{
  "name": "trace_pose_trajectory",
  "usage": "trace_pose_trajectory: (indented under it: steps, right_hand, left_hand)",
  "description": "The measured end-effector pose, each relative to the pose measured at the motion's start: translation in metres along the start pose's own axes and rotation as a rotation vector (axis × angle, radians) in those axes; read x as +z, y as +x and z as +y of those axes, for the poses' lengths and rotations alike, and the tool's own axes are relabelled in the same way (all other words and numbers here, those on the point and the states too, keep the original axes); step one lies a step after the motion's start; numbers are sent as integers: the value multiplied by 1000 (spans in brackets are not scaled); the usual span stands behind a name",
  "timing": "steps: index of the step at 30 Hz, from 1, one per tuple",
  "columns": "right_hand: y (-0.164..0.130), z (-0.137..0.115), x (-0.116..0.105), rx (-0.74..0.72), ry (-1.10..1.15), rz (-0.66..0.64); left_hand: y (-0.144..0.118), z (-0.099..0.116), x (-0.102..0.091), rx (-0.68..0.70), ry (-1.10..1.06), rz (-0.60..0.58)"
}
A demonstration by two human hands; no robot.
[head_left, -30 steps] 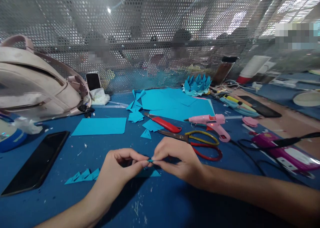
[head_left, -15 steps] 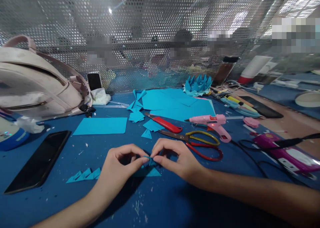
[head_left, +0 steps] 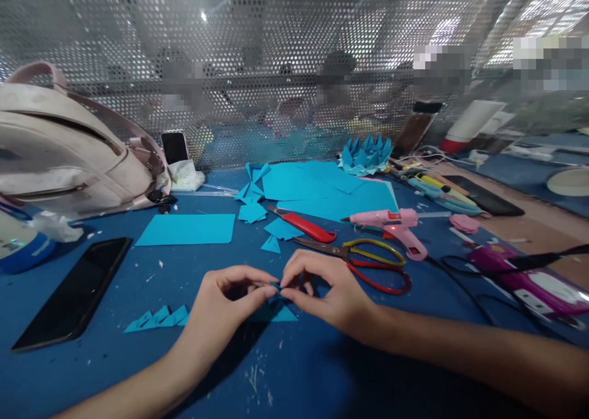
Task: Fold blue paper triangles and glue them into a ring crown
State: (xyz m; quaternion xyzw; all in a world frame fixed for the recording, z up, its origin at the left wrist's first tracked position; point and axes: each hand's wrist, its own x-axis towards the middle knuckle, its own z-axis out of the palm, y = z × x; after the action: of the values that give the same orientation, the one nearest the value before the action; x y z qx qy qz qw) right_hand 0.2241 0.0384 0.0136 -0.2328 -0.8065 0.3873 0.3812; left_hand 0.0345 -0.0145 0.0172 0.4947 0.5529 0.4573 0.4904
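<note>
Both hands pinch one small blue paper piece (head_left: 275, 289) between thumb and fingertips: the left hand (head_left: 225, 299) and right hand (head_left: 322, 290) have drawn closer together than half a second ago, so the fold looks tighter, I judge. Scissors (head_left: 368, 262) lie just beyond the right hand, and folded triangles (head_left: 159, 318) sit left of the left hand.

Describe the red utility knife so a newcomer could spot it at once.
Start at the stack of blue paper sheets in the middle of the blue table. At its near edge lies the red utility knife, just beyond the scissors. It alone has a straight, solid red handle; the scissors have looped handles.
</note>
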Motion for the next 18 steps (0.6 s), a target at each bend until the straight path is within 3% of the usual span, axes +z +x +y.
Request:
trace_pose_trajectory:
  steps: [10, 18]
  right_hand:
    - [-2, -1, -2, -183, -87, -2]
    - [-3, -4, -2, -222, -117, 5]
  left_hand:
    - [-2, 0, 1, -2, -28, 13]
    - [-3, -1, 3, 44, -105, -17]
